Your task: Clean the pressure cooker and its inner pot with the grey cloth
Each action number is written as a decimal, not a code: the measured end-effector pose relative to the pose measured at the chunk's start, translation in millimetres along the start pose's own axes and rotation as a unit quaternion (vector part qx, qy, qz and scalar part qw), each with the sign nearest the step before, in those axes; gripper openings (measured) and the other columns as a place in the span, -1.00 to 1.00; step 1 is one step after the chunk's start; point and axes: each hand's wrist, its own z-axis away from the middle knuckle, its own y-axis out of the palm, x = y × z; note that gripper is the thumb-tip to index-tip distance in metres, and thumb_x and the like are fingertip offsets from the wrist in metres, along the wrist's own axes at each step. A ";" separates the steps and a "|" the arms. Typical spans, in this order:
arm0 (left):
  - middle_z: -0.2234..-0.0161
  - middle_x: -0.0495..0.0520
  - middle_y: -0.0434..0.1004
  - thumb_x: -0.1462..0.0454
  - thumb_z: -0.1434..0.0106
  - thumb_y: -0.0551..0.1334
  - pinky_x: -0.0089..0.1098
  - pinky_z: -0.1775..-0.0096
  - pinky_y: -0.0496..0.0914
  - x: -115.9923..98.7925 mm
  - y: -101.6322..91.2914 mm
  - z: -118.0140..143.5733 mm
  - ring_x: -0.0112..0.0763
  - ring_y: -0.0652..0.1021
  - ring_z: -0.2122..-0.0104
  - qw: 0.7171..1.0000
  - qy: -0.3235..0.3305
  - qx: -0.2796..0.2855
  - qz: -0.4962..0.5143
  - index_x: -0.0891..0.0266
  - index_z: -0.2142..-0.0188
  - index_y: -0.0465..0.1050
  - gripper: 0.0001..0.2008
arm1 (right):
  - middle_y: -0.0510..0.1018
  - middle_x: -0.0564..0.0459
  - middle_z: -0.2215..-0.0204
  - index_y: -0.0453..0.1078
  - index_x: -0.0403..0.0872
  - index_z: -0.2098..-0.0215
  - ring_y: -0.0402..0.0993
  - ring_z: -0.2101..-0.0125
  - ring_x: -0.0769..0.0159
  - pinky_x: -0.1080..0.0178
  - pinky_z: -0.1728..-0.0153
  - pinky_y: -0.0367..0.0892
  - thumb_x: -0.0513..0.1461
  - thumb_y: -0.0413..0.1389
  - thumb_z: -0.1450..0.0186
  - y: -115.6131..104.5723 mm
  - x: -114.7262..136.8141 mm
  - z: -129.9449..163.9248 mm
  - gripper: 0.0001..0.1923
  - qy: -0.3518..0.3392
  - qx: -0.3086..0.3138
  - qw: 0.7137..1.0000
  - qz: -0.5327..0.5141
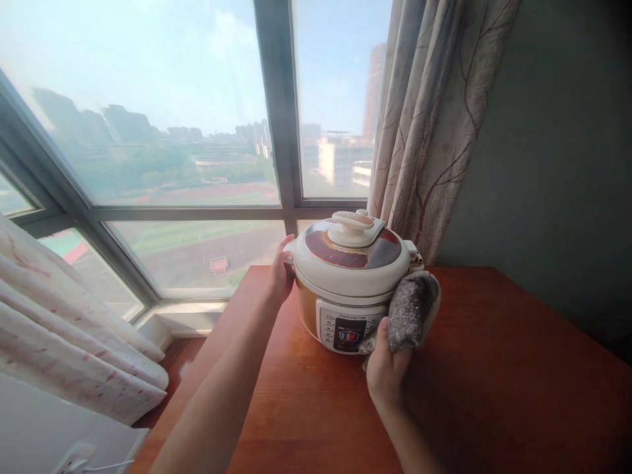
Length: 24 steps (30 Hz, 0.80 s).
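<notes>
Two hands at one electric pressure cooker (351,283) standing on a wooden table (494,368) by the window: left hand (281,271) spread flat against its left side, right hand (386,368) clenched round a grey cloth (412,309) pressed to its right side.

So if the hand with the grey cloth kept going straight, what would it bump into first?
The right hand points up and forward, pressing the grey cloth on the cooker. So it would meet the cooker's right side first, probably at once; behind that hangs the curtain.
</notes>
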 end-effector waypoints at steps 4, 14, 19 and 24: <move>0.21 0.00 0.60 0.21 -0.04 0.27 -0.35 0.25 0.38 1.8 0.4 -0.5 -0.28 0.53 0.25 1.000 0.005 -0.003 0.005 0.13 -0.03 0.44 -0.50 | 0.05 -0.26 -0.43 -0.02 -0.15 -0.46 -0.10 -0.43 -0.12 -0.28 -0.35 -0.14 -0.11 -0.05 -0.41 3.1 21.2 -38.8 -0.30 -0.262 0.079 0.958 0.085; 0.23 0.00 0.55 0.17 -0.03 0.28 -0.34 0.23 0.35 5.0 -3.7 -3.5 -0.28 0.52 0.26 1.000 0.005 0.015 -0.005 0.12 -0.05 0.40 -0.46 | 0.46 0.08 -0.24 0.24 0.03 -0.36 0.25 -0.30 0.32 0.21 -0.40 -0.20 -0.30 0.00 -0.35 -22.9 -19.8 -18.1 -0.39 -0.568 0.326 0.724 0.215; 0.25 -0.01 0.55 0.17 -0.05 0.27 -0.34 0.20 0.35 2.2 -2.6 -0.8 -0.28 0.52 0.25 1.000 0.004 0.013 -0.009 0.14 -0.08 0.38 -0.44 | 0.48 0.23 -0.20 0.23 0.14 -0.36 0.50 -0.12 0.45 0.41 -0.12 0.35 -0.46 -0.07 -0.24 -47.2 -51.1 -13.2 -0.23 -0.485 0.546 0.667 0.145; 0.15 0.01 0.57 0.18 -0.03 0.27 -0.30 0.13 0.39 4.7 -1.6 -0.3 -0.24 0.55 0.16 1.000 0.006 0.006 0.003 0.15 -0.09 0.38 -0.42 | 0.47 0.07 -0.22 0.25 -0.01 -0.37 0.52 -0.11 0.22 0.32 -0.11 0.40 -0.45 -0.01 -0.12 -44.1 -68.7 8.1 -0.18 -0.457 0.585 0.642 0.190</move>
